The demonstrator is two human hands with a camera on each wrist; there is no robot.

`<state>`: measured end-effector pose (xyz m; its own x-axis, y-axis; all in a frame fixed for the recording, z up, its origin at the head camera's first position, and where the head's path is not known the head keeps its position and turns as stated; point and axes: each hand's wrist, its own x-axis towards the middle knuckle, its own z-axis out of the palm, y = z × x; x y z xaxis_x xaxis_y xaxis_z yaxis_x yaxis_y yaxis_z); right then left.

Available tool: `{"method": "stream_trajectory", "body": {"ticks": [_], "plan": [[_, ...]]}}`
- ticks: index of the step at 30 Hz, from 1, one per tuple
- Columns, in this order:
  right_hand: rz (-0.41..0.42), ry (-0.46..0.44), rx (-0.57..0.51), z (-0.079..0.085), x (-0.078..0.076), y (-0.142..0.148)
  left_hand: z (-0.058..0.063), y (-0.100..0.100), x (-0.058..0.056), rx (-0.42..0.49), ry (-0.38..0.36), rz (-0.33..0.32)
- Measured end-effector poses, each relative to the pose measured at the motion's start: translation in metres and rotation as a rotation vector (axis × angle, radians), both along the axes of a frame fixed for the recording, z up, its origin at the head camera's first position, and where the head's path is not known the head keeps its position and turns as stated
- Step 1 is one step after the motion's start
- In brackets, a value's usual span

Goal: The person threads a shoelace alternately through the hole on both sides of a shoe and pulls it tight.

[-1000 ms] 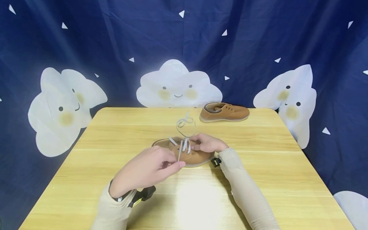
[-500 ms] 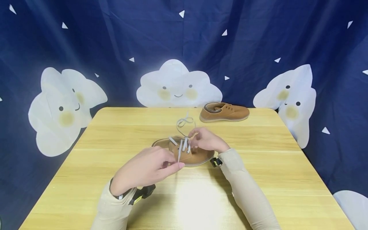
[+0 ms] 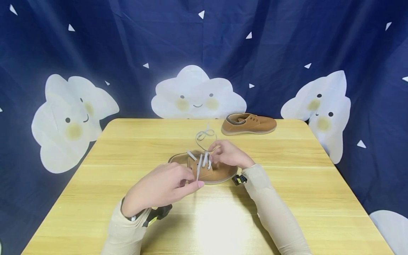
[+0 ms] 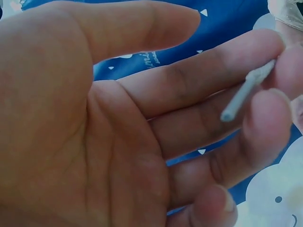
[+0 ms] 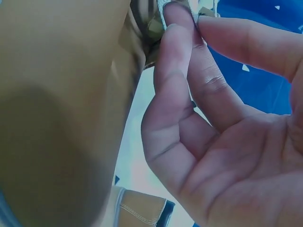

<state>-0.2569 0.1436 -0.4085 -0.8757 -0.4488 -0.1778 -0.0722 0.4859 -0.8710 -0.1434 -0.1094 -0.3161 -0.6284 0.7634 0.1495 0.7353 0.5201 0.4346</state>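
Note:
A brown lace-up shoe (image 3: pixel 223 173) lies sideways before me, toe to the right, a light grey shoelace (image 3: pixel 204 161) threaded across its front. With curled fingers my left hand (image 3: pixel 162 186) holds one end of the lace on the near side; in the left wrist view the lace tip (image 4: pixel 236 101) sticks out between the fingers, the thumb held straight and apart. My right hand (image 3: pixel 231 154) is over the toe side and pinches the lace close to the far eyelets. In the right wrist view the shoe's side (image 5: pixel 52 118) fills the left, and the fingertips partly hide the lace.
The lace's other length (image 3: pixel 205 134) lies looped on the wooden table (image 3: pixel 143 141) behind the shoe. A second brown shoe (image 3: pixel 261 124), without a lace in its eyelets, stands at the far right edge. A dark blue curtain (image 3: pixel 271 53) with cloud prints hangs behind.
My right hand has lifted from the shoe's toe and moved slightly up to the far-side lace, its fingers drawing together there. The left hand and both shoes have hardly moved.

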Motion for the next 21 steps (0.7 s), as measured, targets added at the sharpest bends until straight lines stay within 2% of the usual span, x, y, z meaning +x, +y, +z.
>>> {"method": "stream_trajectory", "body": {"ticks": [6,12,21], "plan": [[0.034,-0.001,-0.061,-0.0003,-0.0009,0.0042,0.0008,-0.0015,-0.0002,-0.024,-0.015,0.030],[0.014,-0.006,-0.074,-0.0010,-0.0011,0.0063,0.0003,-0.0052,0.0020,-0.094,-0.029,0.047],[-0.088,0.025,0.001,-0.0040,-0.0004,-0.0022,-0.0032,-0.0041,0.0019,-0.148,-0.075,0.009]]}}
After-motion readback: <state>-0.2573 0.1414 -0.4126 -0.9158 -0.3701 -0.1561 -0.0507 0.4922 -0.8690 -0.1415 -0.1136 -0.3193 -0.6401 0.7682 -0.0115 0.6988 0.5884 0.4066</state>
